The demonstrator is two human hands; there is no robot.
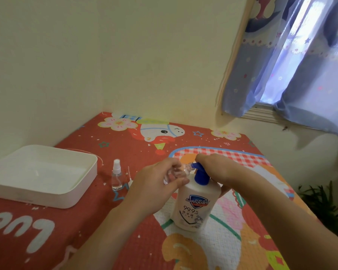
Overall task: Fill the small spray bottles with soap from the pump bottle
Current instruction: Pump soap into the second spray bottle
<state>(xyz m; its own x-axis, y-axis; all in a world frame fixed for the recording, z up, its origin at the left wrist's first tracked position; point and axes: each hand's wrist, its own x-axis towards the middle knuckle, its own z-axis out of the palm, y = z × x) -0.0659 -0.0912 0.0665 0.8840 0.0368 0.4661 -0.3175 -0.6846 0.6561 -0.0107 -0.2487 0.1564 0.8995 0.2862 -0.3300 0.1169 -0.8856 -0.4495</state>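
From the head view, the left hand (160, 184) gripped a clear small spray bottle (174, 173) tilted, its open neck at the blue pump head (200, 172) of the white pump bottle (196, 205), which stood at about five o'clock on the red cloth (105, 221). The right hand (217, 168) pressed down on the pump (fingers hidden behind it). A capped spray bottle (117, 175) stood at nine o'clock of the hands, beside a white tray (47, 195).

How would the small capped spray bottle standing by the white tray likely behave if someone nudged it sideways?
The spray bottle is tall and narrow, so it would probably tip rather than slide. It looks nearly empty, so likely light. Its body is round, so once down it may roll on the tablecloth, perhaps toward the tray.
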